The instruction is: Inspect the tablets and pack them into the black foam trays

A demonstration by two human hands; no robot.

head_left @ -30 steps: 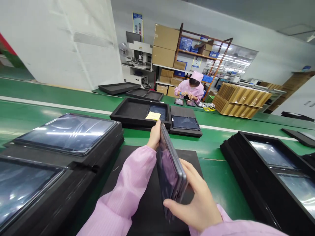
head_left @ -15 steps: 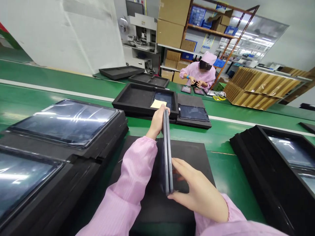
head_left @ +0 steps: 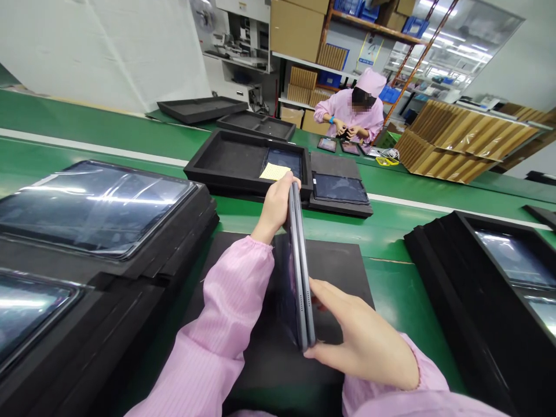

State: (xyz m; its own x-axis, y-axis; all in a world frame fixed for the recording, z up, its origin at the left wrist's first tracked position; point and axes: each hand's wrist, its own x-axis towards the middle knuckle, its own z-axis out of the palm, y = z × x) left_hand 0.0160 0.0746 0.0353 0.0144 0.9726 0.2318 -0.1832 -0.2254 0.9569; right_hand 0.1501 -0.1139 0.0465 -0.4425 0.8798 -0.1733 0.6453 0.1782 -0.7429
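Two dark grey tablets point(head_left: 299, 266) are held face to back, standing on edge above a black foam mat point(head_left: 339, 260). My left hand point(head_left: 278, 202) is closed round their far end. At the near end, my right hand point(head_left: 360, 333) grips them, its thumb at the lower corner and its fingers along the right side, partly hidden. Just beyond my left hand, a yellow paper note point(head_left: 275, 171) lies at a tablet in a black foam tray point(head_left: 226, 153). To the right of that tray, another tablet point(head_left: 339, 188) rests on black foam.
Stacked foam trays with film-covered tablets point(head_left: 99, 202) stand at left; another tray stack point(head_left: 438, 272) is at right. A green worktable point(head_left: 386, 289) runs across. Beyond it, a co-worker in pink point(head_left: 347, 110) handles something small beside stacked cardboard dividers point(head_left: 460, 139).
The view has tilted down slightly. The near end of the two tablets has swung a little to the right, with my right hand following; both hands keep their hold.
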